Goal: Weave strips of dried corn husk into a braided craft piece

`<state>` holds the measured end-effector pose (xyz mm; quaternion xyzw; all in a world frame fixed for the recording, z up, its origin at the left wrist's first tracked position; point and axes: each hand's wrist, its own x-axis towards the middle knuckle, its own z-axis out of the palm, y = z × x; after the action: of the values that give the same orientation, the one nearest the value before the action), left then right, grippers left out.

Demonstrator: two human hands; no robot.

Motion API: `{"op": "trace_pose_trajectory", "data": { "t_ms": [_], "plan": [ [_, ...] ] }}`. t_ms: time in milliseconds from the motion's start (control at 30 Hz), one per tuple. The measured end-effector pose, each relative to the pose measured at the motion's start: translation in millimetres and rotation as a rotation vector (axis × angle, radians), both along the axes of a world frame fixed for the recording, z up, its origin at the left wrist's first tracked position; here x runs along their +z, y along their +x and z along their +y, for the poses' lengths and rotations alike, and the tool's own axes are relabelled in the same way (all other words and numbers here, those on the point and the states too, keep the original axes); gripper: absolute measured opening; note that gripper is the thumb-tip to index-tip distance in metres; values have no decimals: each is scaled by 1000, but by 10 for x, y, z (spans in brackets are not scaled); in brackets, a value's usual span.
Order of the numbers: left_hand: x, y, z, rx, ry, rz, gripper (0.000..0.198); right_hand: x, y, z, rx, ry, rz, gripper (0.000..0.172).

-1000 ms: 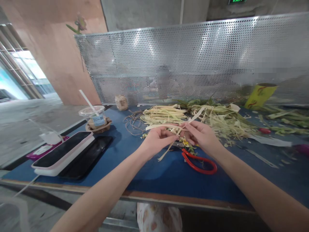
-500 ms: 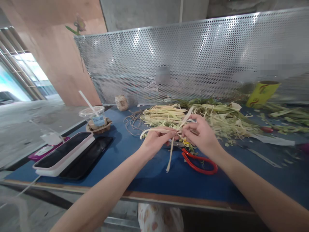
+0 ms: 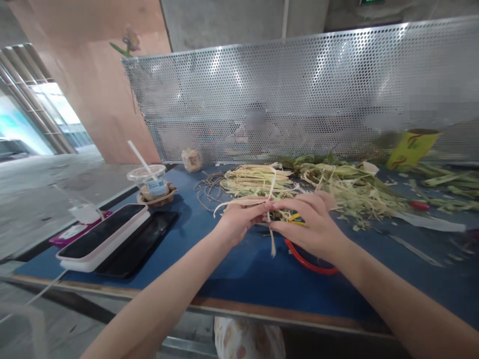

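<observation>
Pale plant strips (image 3: 273,244) cross between my hands, above the table's near middle. My left hand (image 3: 237,222) is closed in a pinch on them; one strip runs out leftward over its fingers. From the right, my right hand (image 3: 314,222) brings thumb and forefinger against the same crossing and pinches there. One strip end stands up above the fingers and another hangs below. Beneath my right hand a red looped handle (image 3: 310,264) shows on the table, its other end hidden. Behind the hands lies a bundle of pale yellow strips (image 3: 258,177).
Loose husk-like leaves (image 3: 359,189) are heaped at the back right, near a yellow tube (image 3: 413,149). Brown cord (image 3: 209,189) lies left of the bundle. Farther left are a lidded cup (image 3: 155,187) with a straw and two phones (image 3: 107,229). A perforated metal panel (image 3: 224,99) closes the back.
My right hand has turned and lowered, its fingers now stretched toward the crossing. The upper strip stands more upright instead of slanting right. The view has shifted slightly.
</observation>
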<state>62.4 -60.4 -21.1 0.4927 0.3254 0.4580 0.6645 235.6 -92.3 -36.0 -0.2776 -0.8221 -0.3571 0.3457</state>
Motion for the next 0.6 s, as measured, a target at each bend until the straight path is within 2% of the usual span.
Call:
{"op": "trace_pose_trajectory", "data": {
  "t_ms": [133,233,300,467,600],
  "plan": [
    [-15,0,-2,-26,6,-37,18,16,-8,0,-44,-11,-79,26],
    [-32,0,0,1,10,-42,19,20,-32,7,7,-37,-67,19],
    [-28,-1,-4,13,38,-22,21,14,-58,21,72,-114,80,14],
    [-14,-2,1,89,116,62,23,-12,-100,82,156,-466,543,11],
    [-43,3,19,102,152,113,25,-4,-88,97,132,-631,673,9]
  ]
}}
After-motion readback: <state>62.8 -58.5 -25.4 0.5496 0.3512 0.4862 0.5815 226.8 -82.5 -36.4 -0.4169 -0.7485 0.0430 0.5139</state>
